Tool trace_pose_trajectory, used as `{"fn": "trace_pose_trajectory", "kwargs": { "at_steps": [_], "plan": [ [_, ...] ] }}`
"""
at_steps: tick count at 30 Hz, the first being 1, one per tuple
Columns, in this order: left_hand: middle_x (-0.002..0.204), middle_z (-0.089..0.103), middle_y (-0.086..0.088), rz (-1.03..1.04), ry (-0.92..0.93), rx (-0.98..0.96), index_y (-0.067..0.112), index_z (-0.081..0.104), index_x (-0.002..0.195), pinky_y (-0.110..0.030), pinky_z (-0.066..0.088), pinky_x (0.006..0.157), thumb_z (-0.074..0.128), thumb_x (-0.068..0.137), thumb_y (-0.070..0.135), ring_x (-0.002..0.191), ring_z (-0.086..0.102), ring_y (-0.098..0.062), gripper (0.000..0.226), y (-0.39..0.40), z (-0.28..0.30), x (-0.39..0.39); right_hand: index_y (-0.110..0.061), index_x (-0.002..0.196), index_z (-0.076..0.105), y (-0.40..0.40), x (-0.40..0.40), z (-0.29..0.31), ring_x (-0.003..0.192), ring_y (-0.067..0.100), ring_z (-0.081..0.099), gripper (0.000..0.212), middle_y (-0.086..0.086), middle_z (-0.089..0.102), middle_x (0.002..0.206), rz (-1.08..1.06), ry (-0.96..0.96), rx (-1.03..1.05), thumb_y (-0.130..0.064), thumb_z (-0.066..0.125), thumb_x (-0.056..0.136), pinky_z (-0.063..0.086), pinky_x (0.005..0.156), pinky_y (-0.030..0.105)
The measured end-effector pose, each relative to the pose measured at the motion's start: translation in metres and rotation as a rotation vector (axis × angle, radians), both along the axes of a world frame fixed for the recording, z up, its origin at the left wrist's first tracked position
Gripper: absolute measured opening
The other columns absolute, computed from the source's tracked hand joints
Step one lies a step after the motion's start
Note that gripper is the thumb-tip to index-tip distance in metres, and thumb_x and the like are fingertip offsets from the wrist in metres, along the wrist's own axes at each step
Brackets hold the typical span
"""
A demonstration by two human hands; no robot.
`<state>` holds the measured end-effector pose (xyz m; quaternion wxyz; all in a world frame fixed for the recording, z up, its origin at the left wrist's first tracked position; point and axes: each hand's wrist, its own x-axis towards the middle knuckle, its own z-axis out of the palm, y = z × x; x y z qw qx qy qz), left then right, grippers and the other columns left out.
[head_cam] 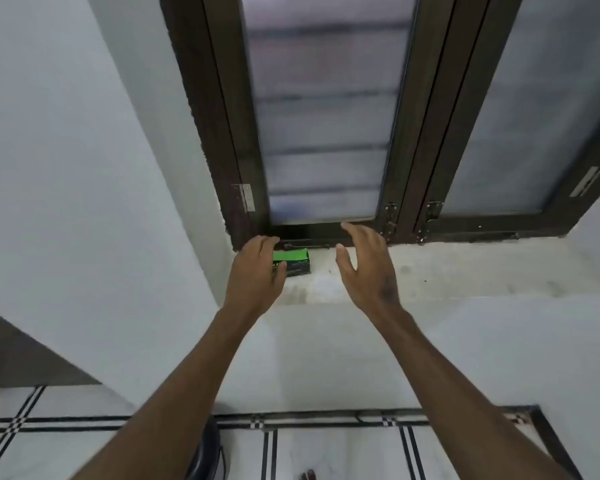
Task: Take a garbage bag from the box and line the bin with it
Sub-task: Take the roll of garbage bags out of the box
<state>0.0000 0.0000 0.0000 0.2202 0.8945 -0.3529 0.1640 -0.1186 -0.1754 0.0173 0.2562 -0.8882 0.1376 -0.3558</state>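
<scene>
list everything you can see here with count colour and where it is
box: one, green and black, on the window sill at its left end, partly behind the left hand
window sill: one, whitish and stained, below the window
window: two frosted panes in dark brown frames, above the sill
dark round object: one, black, on the floor by the left forearm, mostly hidden
floor: white tiles with black lines, bottom
left hand: one, at the box, contact unclear
right hand: one, open, right of the box
</scene>
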Motion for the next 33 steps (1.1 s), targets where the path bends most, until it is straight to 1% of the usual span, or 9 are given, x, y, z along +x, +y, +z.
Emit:
{"fn": "trace_pose_trajectory", "kwargs": {
  "at_steps": [6, 10, 12, 14, 17, 20, 26, 30, 33],
  "plan": [
    [0.146, 0.05, -0.01, 0.002, 0.153, 0.249, 0.013, 0.046, 0.143, -0.043, 0.032, 0.114, 0.05, 0.095, 0.049, 0.141, 0.038, -0.03, 0.06, -0.032, -0.055, 0.061, -0.019, 0.14, 0.049, -0.034, 0.062, -0.065, 0.131, 0.017, 0.045, 0.039, 0.0, 0.053, 0.141, 0.051, 0.259, 0.202, -0.024, 0.044, 0.102, 0.036, 0.105, 0.027],
    [0.156, 0.036, -0.006, 0.035, 0.248, 0.364, 0.016, 0.033, 0.15, -0.047, 0.023, 0.119, 0.053, 0.093, 0.05, 0.148, 0.023, -0.028, 0.069, -0.046, -0.075, 0.079, -0.018, 0.139, 0.051, -0.05, 0.096, -0.096, 0.13, 0.018, 0.049, 0.038, 0.0, 0.055, 0.141, 0.129, 0.334, 0.409, -0.019, 0.048, 0.101, 0.041, 0.11, 0.034],
    [0.154, 0.039, -0.005, 0.069, 0.304, 0.382, 0.019, 0.032, 0.15, -0.05, 0.022, 0.119, 0.057, 0.092, 0.048, 0.146, 0.027, -0.028, 0.069, -0.054, -0.081, 0.083, -0.016, 0.136, 0.054, -0.055, 0.108, -0.103, 0.126, 0.018, 0.053, 0.036, 0.001, 0.057, 0.138, 0.148, 0.332, 0.527, -0.014, 0.051, 0.1, 0.044, 0.108, 0.035],
    [0.144, 0.05, -0.006, 0.094, 0.325, 0.34, 0.019, 0.042, 0.145, -0.051, 0.032, 0.114, 0.066, 0.088, 0.039, 0.136, 0.042, -0.031, 0.065, -0.06, -0.086, 0.085, -0.013, 0.132, 0.058, -0.063, 0.118, -0.108, 0.12, 0.019, 0.057, 0.034, 0.002, 0.061, 0.132, 0.178, 0.325, 0.621, -0.01, 0.055, 0.098, 0.048, 0.102, 0.029],
    [0.127, 0.062, -0.008, 0.11, 0.35, 0.221, 0.015, 0.057, 0.132, -0.043, 0.048, 0.097, 0.078, 0.078, 0.022, 0.118, 0.055, -0.033, 0.059, -0.063, -0.087, 0.084, -0.013, 0.124, 0.064, -0.076, 0.131, -0.116, 0.109, 0.02, 0.062, 0.033, 0.002, 0.066, 0.123, 0.243, 0.389, 0.756, -0.006, 0.063, 0.091, 0.052, 0.09, 0.027],
    [0.125, 0.064, -0.004, 0.107, 0.365, 0.154, 0.018, 0.06, 0.129, -0.037, 0.049, 0.089, 0.081, 0.074, 0.02, 0.116, 0.054, -0.028, 0.059, -0.061, -0.084, 0.077, -0.012, 0.116, 0.067, -0.081, 0.137, -0.12, 0.102, 0.024, 0.067, 0.033, 0.006, 0.069, 0.113, 0.327, 0.456, 0.86, -0.003, 0.07, 0.084, 0.056, 0.083, 0.03],
    [0.127, 0.064, -0.001, 0.058, 0.374, 0.07, 0.021, 0.06, 0.131, -0.034, 0.049, 0.09, 0.081, 0.074, 0.026, 0.116, 0.055, -0.024, 0.061, -0.062, -0.08, 0.075, -0.016, 0.108, 0.07, -0.088, 0.15, -0.108, 0.096, 0.027, 0.066, 0.039, 0.011, 0.067, 0.11, 0.447, 0.493, 0.898, -0.005, 0.069, 0.07, 0.058, 0.077, 0.039],
    [0.126, 0.064, 0.004, 0.041, 0.325, 0.067, 0.025, 0.06, 0.13, -0.03, 0.049, 0.088, 0.081, 0.074, 0.029, 0.118, 0.054, -0.02, 0.06, -0.061, -0.073, 0.077, -0.015, 0.104, 0.063, -0.092, 0.151, -0.107, 0.099, 0.02, 0.064, 0.037, 0.007, 0.067, 0.108, 0.438, 0.46, 0.9, 0.011, 0.061, 0.077, 0.056, 0.073, 0.028],
    [0.127, 0.064, 0.004, 0.03, 0.317, 0.06, 0.026, 0.059, 0.132, -0.03, 0.047, 0.089, 0.08, 0.076, 0.03, 0.118, 0.053, -0.021, 0.06, -0.06, -0.066, 0.084, -0.014, 0.092, 0.058, -0.094, 0.143, -0.11, 0.093, 0.015, 0.063, 0.037, 0.004, 0.069, 0.101, 0.249, 0.378, 0.871, 0.019, 0.052, 0.076, 0.045, 0.067, 0.014]
  ]
}}
